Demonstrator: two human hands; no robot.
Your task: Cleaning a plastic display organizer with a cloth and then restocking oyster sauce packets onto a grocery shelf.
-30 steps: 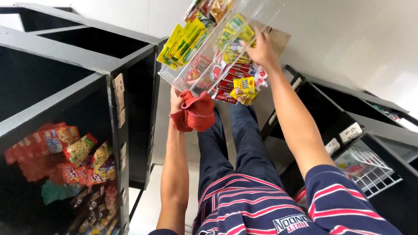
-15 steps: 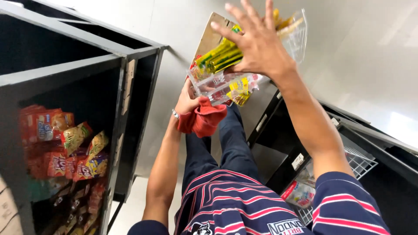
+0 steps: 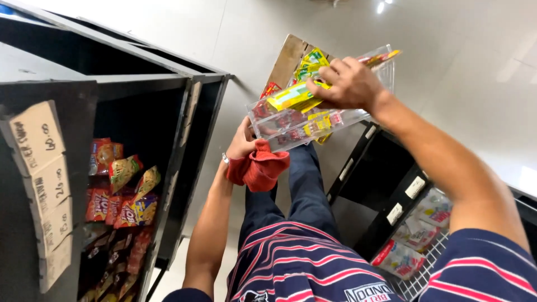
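Right hand (image 3: 351,84): closed on yellow packets (image 3: 295,95), long axis toward 9 o'clock.
Left hand (image 3: 244,142): clutching red cloth (image 3: 260,169), propping clear tray (image 3: 313,126) from 7 o'clock.

Packets (image 3: 293,95) in bin (image 3: 313,126); shelf (image 3: 112,184) left.

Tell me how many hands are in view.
2: the left hand holds a red cloth under the clear tray; the right hand grips yellow packets inside it.
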